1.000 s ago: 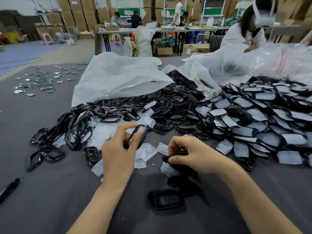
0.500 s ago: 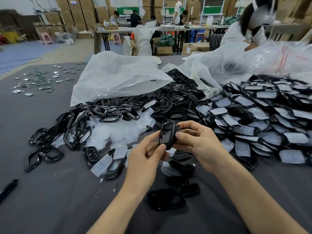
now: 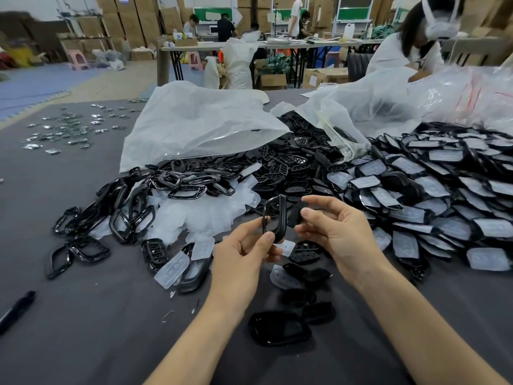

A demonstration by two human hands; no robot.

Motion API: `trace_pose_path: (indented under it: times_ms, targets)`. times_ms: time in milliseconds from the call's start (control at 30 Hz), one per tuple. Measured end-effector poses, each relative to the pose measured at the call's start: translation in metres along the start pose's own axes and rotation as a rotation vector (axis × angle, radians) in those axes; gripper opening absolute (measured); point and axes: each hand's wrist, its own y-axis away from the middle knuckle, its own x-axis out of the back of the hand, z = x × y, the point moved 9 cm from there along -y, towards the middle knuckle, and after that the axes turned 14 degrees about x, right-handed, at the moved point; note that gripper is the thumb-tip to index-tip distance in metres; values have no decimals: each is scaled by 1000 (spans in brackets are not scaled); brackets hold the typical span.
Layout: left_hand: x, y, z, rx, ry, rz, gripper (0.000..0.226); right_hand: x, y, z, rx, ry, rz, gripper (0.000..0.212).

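My left hand (image 3: pixel 244 251) pinches a glossy black plastic frame (image 3: pixel 277 218) and holds it upright above the grey table (image 3: pixel 83 315). My right hand (image 3: pixel 333 229) pinches a small black insert piece (image 3: pixel 295 215) right beside the frame, touching or nearly touching it. Below my hands lie several black shells (image 3: pixel 279 327) and a translucent rubber pad (image 3: pixel 283 277).
Heaps of black frames (image 3: pixel 119 209), button plates (image 3: pixel 280 168) and shells with clear pads (image 3: pixel 433 195) spread across the table. White plastic bags (image 3: pixel 194 126) lie behind them. A black pen (image 3: pixel 16 307) sits at the left edge. A person in white (image 3: pixel 402 48) works at the far right.
My left hand brought the black frame from the left to the middle. My right hand lifted from the table with a small black piece, and the two parts now meet above the table.
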Motion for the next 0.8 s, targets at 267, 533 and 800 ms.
trace_pose_path:
  times_ms: [267,533,800]
  targets:
    - [4,-2,-2,30,56,32,16,5,0,9,-80,-43,66,3]
    - [9,-4,-4,48,87,53,11,7,4,23,-267,-221,177,7]
    - [11,-4,-6,55,88,59,10,7,5,26,-287,-236,186,6]
